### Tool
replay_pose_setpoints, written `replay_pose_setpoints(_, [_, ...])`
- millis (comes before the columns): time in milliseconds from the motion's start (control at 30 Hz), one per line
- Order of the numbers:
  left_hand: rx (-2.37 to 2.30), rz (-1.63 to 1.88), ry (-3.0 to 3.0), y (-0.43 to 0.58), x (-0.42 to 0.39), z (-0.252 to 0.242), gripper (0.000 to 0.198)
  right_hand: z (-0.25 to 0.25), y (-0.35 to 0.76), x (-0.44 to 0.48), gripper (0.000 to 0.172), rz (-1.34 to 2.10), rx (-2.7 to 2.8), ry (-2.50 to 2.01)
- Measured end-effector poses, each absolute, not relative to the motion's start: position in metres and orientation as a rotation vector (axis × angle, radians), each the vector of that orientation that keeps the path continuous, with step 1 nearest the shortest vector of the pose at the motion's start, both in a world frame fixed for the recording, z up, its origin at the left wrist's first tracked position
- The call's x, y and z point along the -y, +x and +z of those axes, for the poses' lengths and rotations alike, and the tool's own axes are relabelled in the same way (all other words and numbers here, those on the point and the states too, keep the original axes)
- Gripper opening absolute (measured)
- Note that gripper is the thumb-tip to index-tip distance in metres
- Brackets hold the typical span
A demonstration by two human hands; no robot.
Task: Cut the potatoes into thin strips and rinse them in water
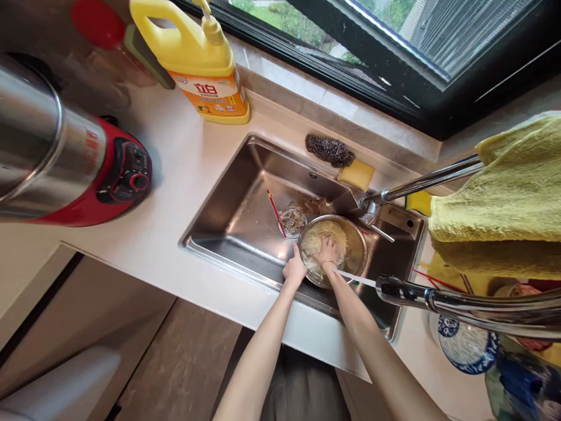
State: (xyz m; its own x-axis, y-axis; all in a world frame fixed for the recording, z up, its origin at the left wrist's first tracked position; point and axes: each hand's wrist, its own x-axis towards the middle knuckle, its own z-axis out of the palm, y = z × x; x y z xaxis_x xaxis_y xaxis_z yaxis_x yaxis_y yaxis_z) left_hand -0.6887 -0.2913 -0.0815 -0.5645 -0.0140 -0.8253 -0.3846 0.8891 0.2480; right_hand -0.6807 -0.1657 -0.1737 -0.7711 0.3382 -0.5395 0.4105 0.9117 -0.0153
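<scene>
A round metal bowl sits in the right part of the steel sink, holding pale yellow shreds in water; they look like shredded potato. At its left rim is my left hand, closed on the edge with the thumb pointing up. My right hand is down inside the bowl, fingers spread on the shreds. Water from the faucet runs in a thin stream at my right wrist. Left of the bowl, a red stick lies by the drain strainer, with peelings around it.
The sink is set in a white counter. Behind it lie a steel scourer and a yellow sponge. A yellow detergent jug and a red-and-steel appliance stand left. A yellow towel and a blue-patterned bowl are right.
</scene>
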Motion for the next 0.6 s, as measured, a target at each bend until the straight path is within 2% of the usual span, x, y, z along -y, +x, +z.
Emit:
replay_pose_setpoints(67, [-2.126,0.507,-0.295,-0.688,0.291,-0.082,0.083,-0.169,-0.676,0.156,0.077,-0.138,-2.504,0.514])
replay_pose_setpoints(167, [-2.121,0.519,-0.307,-0.688,0.291,-0.082,0.082,-0.160,-0.670,0.135,0.067,-0.169,-2.464,0.232])
replay_pose_setpoints(400, [-2.114,0.528,-0.300,-0.689,0.293,-0.080,0.081,-0.143,-0.666,0.106,0.075,-0.201,-2.457,0.190])
replay_pose_setpoints(467, [-2.111,0.529,-0.300,-0.689,0.293,-0.080,0.080,-0.137,-0.670,0.099,0.074,-0.204,-2.488,0.297])
replay_pose_setpoints(600, [-2.114,0.530,-0.298,-0.690,0.292,-0.082,0.081,-0.139,-0.697,0.107,0.083,-0.240,-2.519,0.777])
